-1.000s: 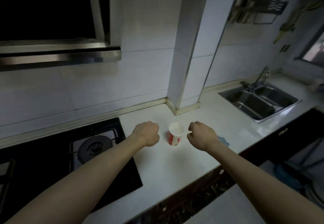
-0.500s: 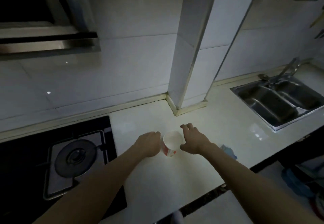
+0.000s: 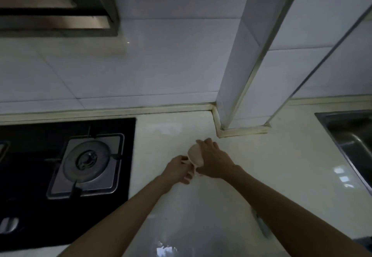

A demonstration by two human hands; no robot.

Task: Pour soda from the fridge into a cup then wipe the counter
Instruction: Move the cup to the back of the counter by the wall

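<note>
A small paper cup [image 3: 194,155], white with red print, is on the pale counter [image 3: 281,176] in front of the tiled pillar. My right hand [image 3: 212,159] wraps around its right side, fingers curled over the far rim. My left hand [image 3: 178,168] grips its lower left side. The cup looks tilted toward the left, its mouth facing up and left; most of its body is hidden by my hands. No soda bottle or fridge is in view. A bit of blue-grey cloth [image 3: 261,225] peeks out under my right forearm.
A black gas hob [image 3: 66,168] with a round burner fills the left. A range hood [image 3: 56,15] hangs above it. A steel sink [image 3: 350,136] sits at the right edge. The white tiled pillar [image 3: 247,55] stands just behind the cup.
Both hands have closed in from either side of the cup and taken hold of it. My head has moved nearer and tilted down, so the counter fills more of the view.
</note>
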